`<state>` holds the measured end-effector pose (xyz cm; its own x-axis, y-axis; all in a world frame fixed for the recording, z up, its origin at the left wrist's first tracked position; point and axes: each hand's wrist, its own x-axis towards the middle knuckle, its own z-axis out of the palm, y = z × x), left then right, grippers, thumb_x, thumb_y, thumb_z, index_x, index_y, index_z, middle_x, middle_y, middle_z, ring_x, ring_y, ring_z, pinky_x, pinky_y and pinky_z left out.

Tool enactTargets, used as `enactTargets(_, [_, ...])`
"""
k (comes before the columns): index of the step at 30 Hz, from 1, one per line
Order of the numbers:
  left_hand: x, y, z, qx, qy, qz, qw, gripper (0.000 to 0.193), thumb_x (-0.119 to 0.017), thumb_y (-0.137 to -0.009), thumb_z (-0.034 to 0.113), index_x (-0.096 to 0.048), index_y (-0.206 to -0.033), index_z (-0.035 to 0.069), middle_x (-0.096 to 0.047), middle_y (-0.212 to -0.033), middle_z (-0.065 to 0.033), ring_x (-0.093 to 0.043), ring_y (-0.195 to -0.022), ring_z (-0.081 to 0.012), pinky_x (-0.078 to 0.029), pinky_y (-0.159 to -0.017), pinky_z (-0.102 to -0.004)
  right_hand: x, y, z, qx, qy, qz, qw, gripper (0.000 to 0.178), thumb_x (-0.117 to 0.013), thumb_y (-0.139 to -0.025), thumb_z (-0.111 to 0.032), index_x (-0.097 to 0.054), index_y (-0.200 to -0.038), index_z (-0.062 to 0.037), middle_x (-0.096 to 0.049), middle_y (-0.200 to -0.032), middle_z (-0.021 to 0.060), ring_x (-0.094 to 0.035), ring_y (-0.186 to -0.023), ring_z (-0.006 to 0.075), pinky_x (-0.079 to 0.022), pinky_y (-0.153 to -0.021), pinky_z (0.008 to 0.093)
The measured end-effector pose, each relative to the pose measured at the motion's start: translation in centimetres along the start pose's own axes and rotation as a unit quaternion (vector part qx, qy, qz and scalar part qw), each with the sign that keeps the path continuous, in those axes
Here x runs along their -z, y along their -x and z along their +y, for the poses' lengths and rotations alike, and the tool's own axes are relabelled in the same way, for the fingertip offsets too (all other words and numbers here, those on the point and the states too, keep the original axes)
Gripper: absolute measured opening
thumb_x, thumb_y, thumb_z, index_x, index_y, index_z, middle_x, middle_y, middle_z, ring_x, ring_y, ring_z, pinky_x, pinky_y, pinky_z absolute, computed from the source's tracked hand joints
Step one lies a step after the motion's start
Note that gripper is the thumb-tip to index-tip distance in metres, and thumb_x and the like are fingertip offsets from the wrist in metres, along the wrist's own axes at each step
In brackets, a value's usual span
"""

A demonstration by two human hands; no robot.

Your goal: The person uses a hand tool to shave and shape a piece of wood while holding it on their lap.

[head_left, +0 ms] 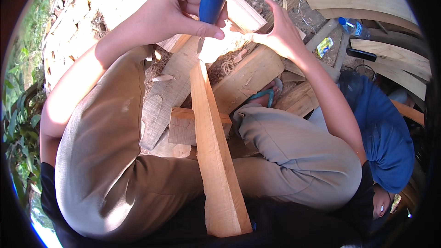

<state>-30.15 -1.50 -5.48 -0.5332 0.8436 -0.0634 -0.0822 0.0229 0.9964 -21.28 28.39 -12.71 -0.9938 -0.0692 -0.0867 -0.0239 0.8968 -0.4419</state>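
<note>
Left hand: at 11 o'clock, my left hand (183, 16) wraps its fingers and thumb around a blue-handled tool (212, 7).
Right hand: at 1 o'clock, my right hand (281, 34) is spread, thumb and fingers apart, gripping nothing.
Tool: smooth, rounded handle with a shiny metal cap; its narrow metal blade points down to the wood's tip, but I cannot tell whether they touch.
Workpiece: a long, angular wooden piece (213, 156) runs from 6 o'clock past the centre, tapering towards 12, its faces pale orange and grained.
Block: near the centre, towards 8 o'clock, a rough-sawn block (181, 127) sits beneath it.
Shavings: thin wood curls (227, 67) lie towards 12.
Labels: at 2 o'clock, a clear plastic bottle (353, 27) has a blue label, near a shiny yellow wrapper (324, 46) with print.
</note>
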Motion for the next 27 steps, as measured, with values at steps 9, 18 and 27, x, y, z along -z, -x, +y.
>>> enactTargets(9, [0.9, 0.3, -0.7, 0.017, -0.015, 0.057, 0.998, 0.019, -0.082, -0.086, 0.003, -0.07, -0.101, 0.002, -0.073, -0.1, -0.0065, -0.069, -0.095, -0.0143, -0.056, -0.087, -0.0304, -5.0, -1.4, 1.2, 0.001, -0.139, -0.025, 0.99, 0.081, -0.083, -0.084, -0.028, -0.044, -0.151, -0.0027, -0.063, -0.133, 0.027, -0.063, -0.124, 0.0379, -0.051, -0.103, 0.0448])
enactTargets(18, [0.7, 0.3, 0.4, 0.057, 0.076, 0.03, 0.995, 0.025, -0.082, -0.084, -0.005, -0.07, -0.105, 0.001, -0.072, -0.099, -0.0036, -0.069, -0.094, -0.0101, -0.057, -0.087, -0.026, 4.9, 0.5, 3.4, -0.064, -0.3, -0.119, 0.944, 0.057, -0.078, -0.09, -0.018, -0.059, -0.143, -0.0092, -0.066, -0.135, 0.0115, -0.061, -0.122, 0.0175, -0.049, -0.103, 0.0325])
enactTargets(27, [0.1, 0.6, 0.6, 0.041, 0.116, -0.032, 0.992, 0.026, -0.08, -0.088, -0.003, -0.067, -0.11, 0.0, -0.073, -0.102, -0.0036, -0.069, -0.097, -0.0103, -0.057, -0.09, -0.0253, 3.3, 7.2, 3.4, 0.073, -0.046, -0.116, 0.989, 0.051, -0.074, -0.09, -0.018, -0.063, -0.14, -0.0161, -0.066, -0.123, 0.0117, -0.063, -0.114, 0.0295, -0.047, -0.1, 0.0397])
